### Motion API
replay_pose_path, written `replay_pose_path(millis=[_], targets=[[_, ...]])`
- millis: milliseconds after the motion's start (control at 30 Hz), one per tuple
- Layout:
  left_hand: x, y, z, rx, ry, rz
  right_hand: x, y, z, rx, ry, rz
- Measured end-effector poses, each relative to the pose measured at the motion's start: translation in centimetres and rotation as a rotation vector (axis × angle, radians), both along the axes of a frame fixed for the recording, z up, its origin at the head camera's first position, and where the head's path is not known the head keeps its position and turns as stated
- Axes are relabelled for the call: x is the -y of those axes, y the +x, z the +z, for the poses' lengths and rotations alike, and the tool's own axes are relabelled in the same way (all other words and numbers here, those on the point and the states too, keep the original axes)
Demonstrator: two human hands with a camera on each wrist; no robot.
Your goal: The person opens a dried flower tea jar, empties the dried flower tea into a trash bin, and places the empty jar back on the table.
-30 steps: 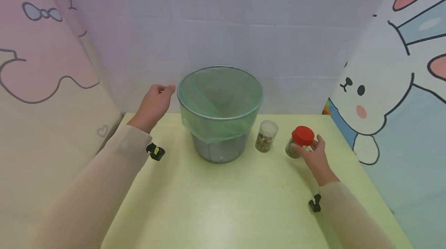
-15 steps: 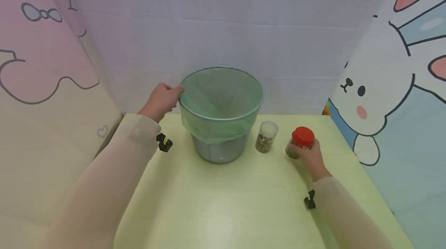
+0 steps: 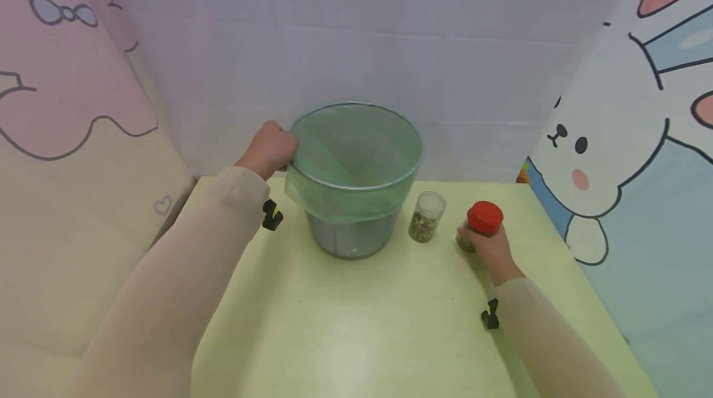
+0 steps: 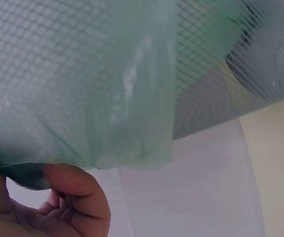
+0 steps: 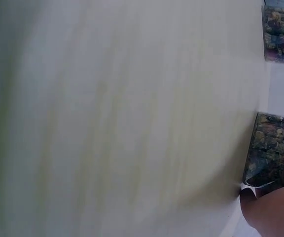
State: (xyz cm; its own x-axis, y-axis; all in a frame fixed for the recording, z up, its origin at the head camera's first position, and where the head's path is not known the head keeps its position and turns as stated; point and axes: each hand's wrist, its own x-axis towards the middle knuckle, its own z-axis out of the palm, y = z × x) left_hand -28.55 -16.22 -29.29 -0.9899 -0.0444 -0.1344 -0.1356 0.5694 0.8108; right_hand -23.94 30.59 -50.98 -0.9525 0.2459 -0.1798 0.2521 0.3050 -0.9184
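Note:
A wire-mesh waste bin (image 3: 354, 242) stands at the back of the table, lined with a translucent green plastic bag (image 3: 345, 205) folded down over its rim. My left hand (image 3: 271, 145) is at the bin's left rim; in the left wrist view its thumb and curled fingers pinch the edge of the bag (image 4: 142, 143). At the right, my right hand (image 3: 492, 250) grips a clear jar with a red lid (image 3: 485, 217), thumb on its near left side. Dried bits fill the jar (image 5: 275, 148) in the right wrist view, and the thumb (image 5: 277, 207) presses its side.
Between the bin and the red-lidded jar stands a clear jar without a visible lid (image 3: 427, 218), partly filled with dried mixed bits. A pale yellow table (image 3: 356, 324) lies in front. Cloth walls with cartoon prints rise behind and at both sides.
My left hand has moved right onto the bin's rim and taken hold of the bag, which now bulges out on that side. My right hand has closed round the red-lidded jar.

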Motion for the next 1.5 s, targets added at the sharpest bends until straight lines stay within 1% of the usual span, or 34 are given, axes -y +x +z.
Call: replay_pose_path(millis=[100, 200, 400, 533, 733, 867, 967, 1200, 1367, 1500], targets=[[-0.4, 0.1, 0.3, 0.034, -0.034, 0.011, 0.0, 0.0, 0.0, -0.008, -0.009, -0.010], [-0.7, 0.1, 0.5, 0.052, -0.064, 0.016, 0.0, 0.1, 0.2, -0.015, -0.027, -0.029], [-1.0, 0.3, 0.5, 0.045, -0.131, 0.013, 0.1, 0.3, 0.7, -0.033, -0.079, -0.054], [-1.2, 0.4, 0.6, 0.030, -0.164, 0.012, 0.2, 0.3, 0.9, -0.043, -0.110, -0.050], [-1.3, 0.6, 0.6, 0.023, -0.166, 0.029, 0.5, 0.4, 0.7, -0.029, -0.126, -0.014], [-1.3, 0.7, 0.6, 0.009, -0.185, 0.048, 0.8, 0.8, 0.7, -0.031, -0.133, -0.004], [-1.2, 0.7, 0.5, -0.007, -0.194, 0.050, 1.1, 1.3, 1.0, -0.029, -0.126, 0.004], [-0.6, 0.8, 0.4, -0.025, -0.194, 0.055, 2.3, 2.3, 2.2, -0.029, -0.112, 0.054], [-0.5, 0.7, 0.3, -0.019, -0.181, 0.068, 3.3, 2.9, 3.1, -0.062, -0.130, 0.076], [-0.7, 0.7, 0.3, -0.015, -0.162, 0.082, 4.0, 3.4, 4.2, -0.087, -0.141, 0.101]])
